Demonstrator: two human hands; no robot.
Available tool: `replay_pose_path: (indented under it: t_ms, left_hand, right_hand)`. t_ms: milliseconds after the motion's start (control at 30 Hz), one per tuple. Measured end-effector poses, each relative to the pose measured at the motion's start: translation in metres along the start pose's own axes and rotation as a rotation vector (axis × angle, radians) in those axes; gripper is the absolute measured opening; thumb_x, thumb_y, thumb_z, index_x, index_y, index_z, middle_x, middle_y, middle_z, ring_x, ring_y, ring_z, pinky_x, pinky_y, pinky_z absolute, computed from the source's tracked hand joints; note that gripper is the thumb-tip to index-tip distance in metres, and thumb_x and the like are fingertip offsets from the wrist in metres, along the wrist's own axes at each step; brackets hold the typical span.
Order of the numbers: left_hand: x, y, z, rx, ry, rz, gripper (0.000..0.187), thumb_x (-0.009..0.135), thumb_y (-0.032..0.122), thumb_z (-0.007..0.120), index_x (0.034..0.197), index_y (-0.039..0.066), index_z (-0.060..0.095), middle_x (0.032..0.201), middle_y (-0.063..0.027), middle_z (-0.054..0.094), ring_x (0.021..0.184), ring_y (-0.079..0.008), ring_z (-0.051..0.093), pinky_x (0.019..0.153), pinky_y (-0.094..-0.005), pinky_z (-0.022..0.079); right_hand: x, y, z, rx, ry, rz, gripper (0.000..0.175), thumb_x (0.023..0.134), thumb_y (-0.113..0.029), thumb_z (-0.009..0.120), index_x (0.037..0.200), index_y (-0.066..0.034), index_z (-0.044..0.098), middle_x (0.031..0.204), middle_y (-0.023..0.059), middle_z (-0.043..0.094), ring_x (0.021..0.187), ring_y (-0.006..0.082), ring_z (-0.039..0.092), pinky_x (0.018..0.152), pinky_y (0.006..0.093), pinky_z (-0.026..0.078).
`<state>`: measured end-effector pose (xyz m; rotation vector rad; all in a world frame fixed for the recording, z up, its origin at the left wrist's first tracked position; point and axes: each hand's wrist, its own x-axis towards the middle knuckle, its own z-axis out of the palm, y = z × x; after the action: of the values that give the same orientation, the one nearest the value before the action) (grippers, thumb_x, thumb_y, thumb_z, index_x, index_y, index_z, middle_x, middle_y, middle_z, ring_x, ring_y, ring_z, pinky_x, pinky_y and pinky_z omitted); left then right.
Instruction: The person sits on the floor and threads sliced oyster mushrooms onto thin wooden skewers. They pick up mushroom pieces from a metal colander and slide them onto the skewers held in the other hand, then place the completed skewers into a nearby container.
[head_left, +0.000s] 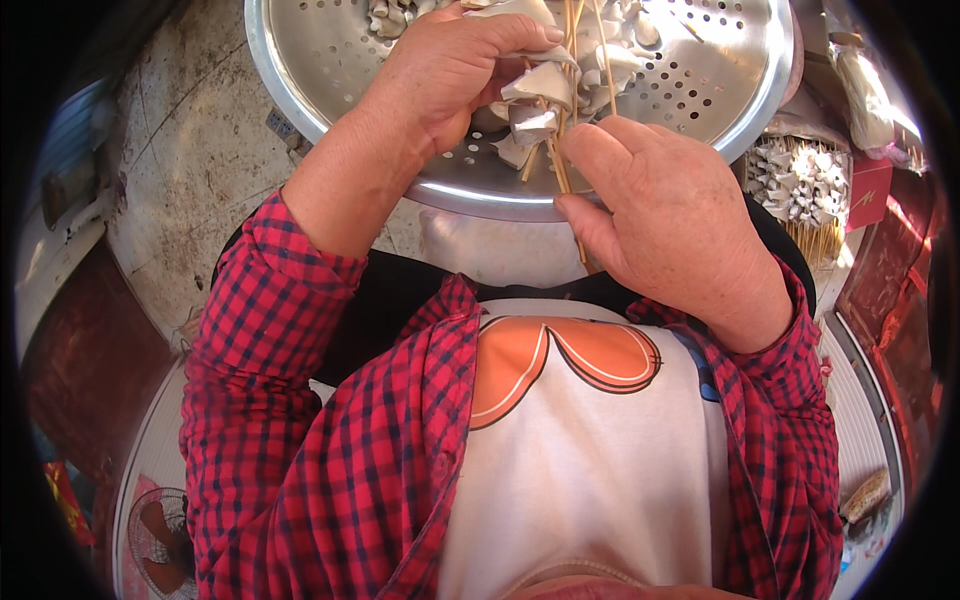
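My left hand (442, 82) reaches over a large perforated steel colander (739, 112). Its thumb and fingers grip a pale grey-white piece (544, 84), which looks like oyster mushroom. Below that hand, more such pieces (534, 126) are threaded on thin wooden skewers (556, 161). At the colander's near rim my right hand (660, 202) pinches skewer ends between thumb and forefinger. How many sticks it holds is hidden by the fingers. Other loose mushroom pieces (611, 60) lie in the colander beyond both hands, with further skewers standing across them.
To the right, a dense bundle of filled skewers (801, 180) stands beside a red box (870, 191). A clear plastic bag (862, 97) lies above it. Pale floor tiles (195, 135) extend left of the colander. An electric fan (161, 540) is at lower left.
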<state>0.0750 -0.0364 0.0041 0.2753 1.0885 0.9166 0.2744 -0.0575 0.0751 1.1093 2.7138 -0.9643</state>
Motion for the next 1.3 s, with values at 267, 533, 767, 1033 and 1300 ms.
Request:
replay_pose_path:
  t_ms: [267, 533, 767, 1033, 1300]
  left_hand:
    - [0.0001, -0.0006, -0.0002, 0.018, 0.023, -0.003, 0.032, 0.091, 0.000, 0.065, 0.122, 0.001, 0.065, 0.109, -0.0088, 0.072, 0.098, -0.0192, 0.069, 0.084, -0.0334, 0.058]
    - [-0.0029, 0.0037, 0.0043, 0.030, 0.009, -0.003, 0.032, 0.091, -0.001, 0.063, 0.123, -0.001, 0.064, 0.110, -0.0108, 0.072, 0.098, -0.0206, 0.069, 0.084, -0.0340, 0.058]
    - [-0.0002, 0.0018, 0.0015, 0.016, -0.012, 0.012, 0.031, 0.091, -0.002, 0.062, 0.121, -0.002, 0.065, 0.110, -0.0115, 0.072, 0.097, -0.0212, 0.069, 0.084, -0.0345, 0.059]
    - [0.0017, -0.0003, -0.0005, 0.000, -0.046, 0.029, 0.031, 0.091, -0.002, 0.063, 0.122, -0.002, 0.065, 0.109, -0.0116, 0.072, 0.096, -0.0213, 0.070, 0.082, -0.0346, 0.059]
    - [0.0003, 0.0019, 0.0021, -0.001, -0.048, 0.018, 0.032, 0.091, -0.001, 0.063, 0.123, -0.002, 0.065, 0.110, -0.0116, 0.072, 0.096, -0.0205, 0.070, 0.084, -0.0340, 0.059]
  right_hand:
    - [0.0000, -0.0002, 0.0006, -0.008, 0.011, -0.004, 0.032, 0.085, -0.019, 0.074, 0.110, -0.0045, 0.059, 0.094, 0.0141, 0.065, 0.087, 0.0365, 0.066, 0.072, 0.0469, 0.052]
    - [0.0015, 0.0011, 0.0022, -0.009, 0.016, -0.005, 0.032, 0.085, -0.019, 0.074, 0.109, -0.0044, 0.059, 0.092, 0.0141, 0.064, 0.085, 0.0369, 0.066, 0.071, 0.0472, 0.052]
    - [0.0023, 0.0004, 0.0030, -0.024, 0.034, -0.006, 0.031, 0.085, -0.020, 0.074, 0.107, -0.0039, 0.059, 0.090, 0.0142, 0.064, 0.084, 0.0373, 0.066, 0.071, 0.0477, 0.053]
    - [0.0022, 0.0000, 0.0033, -0.027, 0.035, -0.007, 0.031, 0.085, -0.020, 0.075, 0.107, -0.0037, 0.060, 0.090, 0.0142, 0.064, 0.085, 0.0374, 0.066, 0.072, 0.0475, 0.053]
    - [0.0025, -0.0005, 0.0030, -0.025, 0.026, -0.001, 0.031, 0.085, -0.019, 0.075, 0.106, -0.0036, 0.059, 0.090, 0.0143, 0.064, 0.085, 0.0372, 0.066, 0.072, 0.0473, 0.053]
